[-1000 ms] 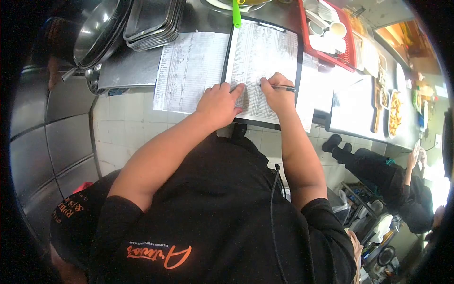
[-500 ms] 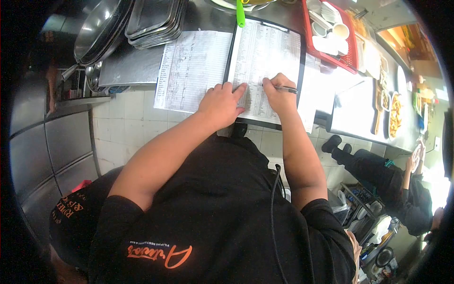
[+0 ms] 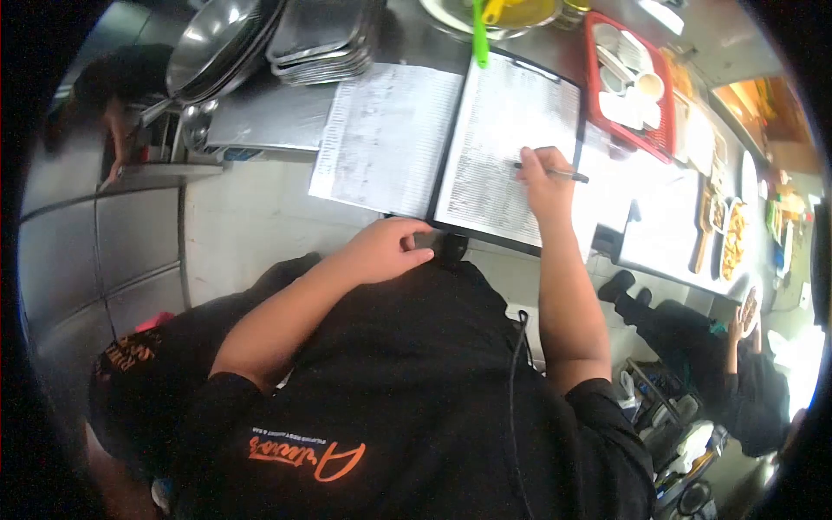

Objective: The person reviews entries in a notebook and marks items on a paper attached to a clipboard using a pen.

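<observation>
Clamping pen [image 3: 568,175] in fingers of right hand [image 3: 548,179], over printed sheet [image 3: 490,156] on clipboard [image 3: 488,240], laid across near edge of counter [image 3: 412,43]. Can't tell if touching sheet with tip. Holding left hand [image 3: 388,249] off near edge, just beside clipboard's near left corner, with fingers loosely curled and thumb apart. Seeing second sheet [image 3: 381,139] left of clipboard, also overhanging near edge; red basket [image 3: 646,144] past clipboard's right edge; stacked trays [image 3: 322,52] and pans [image 3: 215,52] toward counter's left edge.
</observation>
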The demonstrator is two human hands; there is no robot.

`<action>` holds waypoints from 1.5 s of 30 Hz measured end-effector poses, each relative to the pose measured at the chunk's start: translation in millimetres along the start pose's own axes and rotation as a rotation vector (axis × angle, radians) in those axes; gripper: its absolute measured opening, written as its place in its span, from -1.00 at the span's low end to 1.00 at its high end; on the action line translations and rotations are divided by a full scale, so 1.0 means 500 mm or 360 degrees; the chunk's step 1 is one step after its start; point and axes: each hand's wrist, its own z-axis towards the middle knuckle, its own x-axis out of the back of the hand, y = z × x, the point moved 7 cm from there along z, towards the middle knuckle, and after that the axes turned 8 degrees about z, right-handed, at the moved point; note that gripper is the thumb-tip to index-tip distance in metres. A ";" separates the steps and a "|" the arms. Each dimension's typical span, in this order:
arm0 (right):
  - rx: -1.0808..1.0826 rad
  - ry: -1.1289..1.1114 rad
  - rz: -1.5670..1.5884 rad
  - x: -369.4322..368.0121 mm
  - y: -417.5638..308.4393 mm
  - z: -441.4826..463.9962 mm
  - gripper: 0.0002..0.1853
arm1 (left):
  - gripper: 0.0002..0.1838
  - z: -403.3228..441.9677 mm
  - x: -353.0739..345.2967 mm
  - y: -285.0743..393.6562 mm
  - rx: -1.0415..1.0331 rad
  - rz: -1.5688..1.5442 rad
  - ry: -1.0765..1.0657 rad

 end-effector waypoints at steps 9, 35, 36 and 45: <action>-0.0060 -0.0775 0.0186 -0.259 -0.069 -0.044 -0.77 | -0.56 -0.041 -0.051 -0.268 0.0632 -0.1440 0.0484; 0.0147 -0.1253 -0.0240 -0.492 -0.019 -0.113 -0.69 | -0.81 0.024 -0.035 -0.274 0.0575 -0.1885 0.0705; 0.0178 -0.1249 -0.0271 -0.492 -0.021 -0.114 -0.69 | -0.81 0.025 -0.038 -0.276 0.0578 -0.1925 0.0723; -0.0110 -0.1280 -0.0324 -0.480 -0.040 -0.115 -0.68 | -0.81 0.026 -0.037 -0.274 0.0569 -0.1989 0.0773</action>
